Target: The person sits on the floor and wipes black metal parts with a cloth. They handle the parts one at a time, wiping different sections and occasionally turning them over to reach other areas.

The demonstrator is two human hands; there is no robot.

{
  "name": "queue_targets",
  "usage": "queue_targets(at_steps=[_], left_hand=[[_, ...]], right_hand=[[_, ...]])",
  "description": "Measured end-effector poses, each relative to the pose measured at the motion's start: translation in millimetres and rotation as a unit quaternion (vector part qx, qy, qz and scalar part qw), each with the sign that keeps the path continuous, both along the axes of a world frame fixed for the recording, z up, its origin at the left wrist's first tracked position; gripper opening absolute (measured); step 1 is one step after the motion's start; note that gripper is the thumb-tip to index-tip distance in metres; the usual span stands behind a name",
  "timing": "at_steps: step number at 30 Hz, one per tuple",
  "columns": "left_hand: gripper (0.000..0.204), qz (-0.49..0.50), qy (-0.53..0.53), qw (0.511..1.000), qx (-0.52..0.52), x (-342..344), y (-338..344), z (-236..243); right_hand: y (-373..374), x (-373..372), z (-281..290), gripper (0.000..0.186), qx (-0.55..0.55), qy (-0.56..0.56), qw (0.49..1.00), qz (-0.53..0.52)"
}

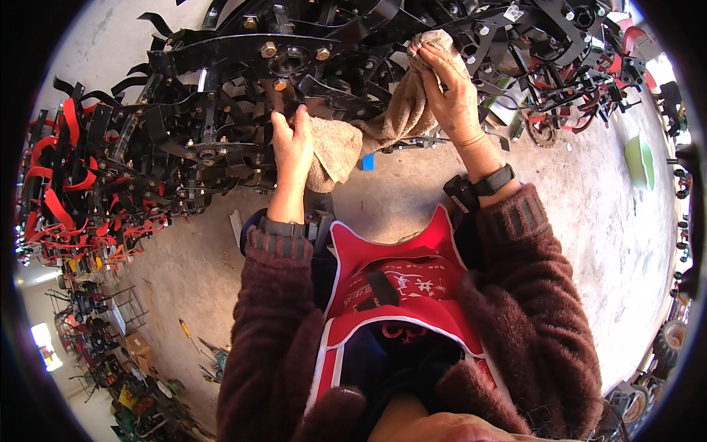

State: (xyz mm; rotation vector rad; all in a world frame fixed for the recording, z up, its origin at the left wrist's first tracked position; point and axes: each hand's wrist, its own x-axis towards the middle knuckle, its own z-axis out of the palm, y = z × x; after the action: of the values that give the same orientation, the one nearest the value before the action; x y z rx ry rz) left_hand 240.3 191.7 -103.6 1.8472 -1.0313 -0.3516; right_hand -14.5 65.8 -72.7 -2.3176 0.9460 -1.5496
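Observation:
A brown cloth stretches between my hands in front of a dense mass of black metal blades with brass-coloured bolts. My right hand grips the bunched far end of the cloth and presses it against the black metal. The near end of the cloth hangs beside my left hand, which closes on its edge. Some of the left fingers are hidden against the dark parts. A dark band circles my right wrist.
Red curved blades crowd the far left. A green basin stands at the right on the concrete floor. A yellow-handled screwdriver and a cardboard box are at lower left. Wheels line the right edge.

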Motion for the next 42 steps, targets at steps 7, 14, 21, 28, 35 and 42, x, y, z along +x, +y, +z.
queue_targets(at_steps=[7,14,21,28,35,42], left_hand=[[0.048,0.004,-0.007,1.0,-0.023,2.5,-3.6,-7.4],[0.042,0.015,-0.009,0.999,-0.034,-1.0,-3.3,-4.0],[0.041,0.016,0.02,1.0,-0.017,-4.0,-2.8,1.5],[0.037,0.012,0.017,0.999,-0.028,-4.7,-3.2,1.2],[0.034,-0.005,0.033,0.997,-0.069,-1.0,-5.7,-8.1],[0.039,-0.004,0.008,0.999,-0.031,3.8,-4.7,-12.6]], right_hand=[[-3.5,-20.2,-11.1,0.028,0.158,-0.046,0.986,-0.033],[4.2,-20.4,-6.2,0.033,0.02,-0.015,1.0,-0.014],[-0.8,-37.3,26.9,0.039,-0.085,-0.064,0.993,-0.047],[-15.0,-50.5,30.8,0.04,-0.038,0.079,0.982,-0.17],[-25.5,-44.9,36.3,0.035,-0.006,0.102,0.983,-0.152],[-30.3,-38.2,35.4,0.024,0.02,0.114,0.979,-0.166]])
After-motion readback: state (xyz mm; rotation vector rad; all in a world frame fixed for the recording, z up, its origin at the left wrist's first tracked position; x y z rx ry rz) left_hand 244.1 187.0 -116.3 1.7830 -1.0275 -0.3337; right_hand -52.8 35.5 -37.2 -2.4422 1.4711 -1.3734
